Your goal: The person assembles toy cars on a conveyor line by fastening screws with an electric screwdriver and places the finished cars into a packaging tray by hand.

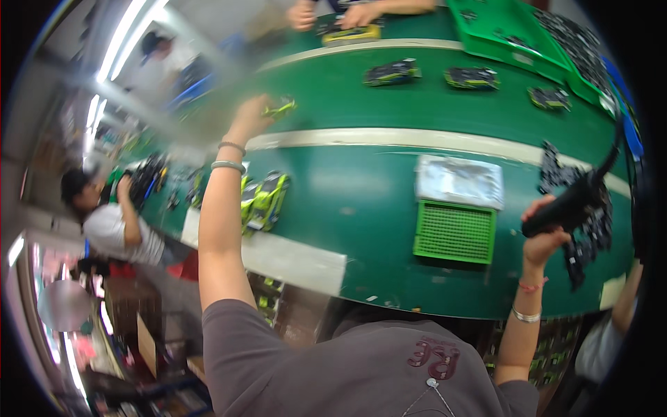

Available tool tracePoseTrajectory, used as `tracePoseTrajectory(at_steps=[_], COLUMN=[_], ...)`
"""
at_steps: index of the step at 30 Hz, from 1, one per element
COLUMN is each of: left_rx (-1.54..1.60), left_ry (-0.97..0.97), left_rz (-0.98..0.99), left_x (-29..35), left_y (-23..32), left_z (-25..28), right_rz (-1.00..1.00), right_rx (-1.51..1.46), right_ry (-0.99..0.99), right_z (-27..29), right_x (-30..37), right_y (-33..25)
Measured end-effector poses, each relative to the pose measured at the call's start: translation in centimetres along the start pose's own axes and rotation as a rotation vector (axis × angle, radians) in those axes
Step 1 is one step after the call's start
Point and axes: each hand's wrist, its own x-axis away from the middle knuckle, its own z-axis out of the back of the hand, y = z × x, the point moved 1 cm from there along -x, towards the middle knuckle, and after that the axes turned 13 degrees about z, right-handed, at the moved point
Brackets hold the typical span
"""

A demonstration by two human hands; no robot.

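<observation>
My left hand [251, 119] reaches out over the far strip of the green bench, its fingers closed on a small yellow-green and black part [280, 108], blurred in shape. Below that forearm, several yellow-green and black toy-car-like assemblies [265, 201] lie together. On the right, my right hand [544, 233] is wrapped round a thick black handheld power tool [566, 205] with a cord running up from it. The tool's tip is hard to make out. Dark flat plastic parts [596, 233] lie on the bench beneath and beside this hand.
A green mesh basket [455, 233] and a clear-wrapped pack [460, 182] sit mid-bench. Beyond the white rail [417, 137] lie several black-and-yellow assemblies [392, 71]. A green tray [511, 48] stands far right. A co-worker's hands [358, 14] work opposite; another person [118, 215] sits left.
</observation>
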Motion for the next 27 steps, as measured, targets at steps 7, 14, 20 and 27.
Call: tracePoseTrajectory(at_steps=[7, 14, 20, 27], left_rx=[0.498, 0.396, 0.329, 0.12], left_ry=[0.01, 0.187, 0.432, 0.269], left_rz=[0.282, 0.283, 0.486, 1.317], left_x=[9.1, 19.9, 36.4, 61.0], left_y=[-6.0, -8.0, -4.5, -5.1], left_z=[6.6, 7.0, 2.3, -8.1], right_rz=[0.015, 0.002, -0.023, -0.009], right_rx=[-0.004, 0.0, 0.096, 0.1], right_ry=[-0.011, -0.056, -0.063, -0.111], right_z=[1.7, 1.6, 1.5, 0.4], right_x=[0.0, -1.5, -2.7, -3.1], right_y=[-0.6, 0.6, -0.8, -0.8])
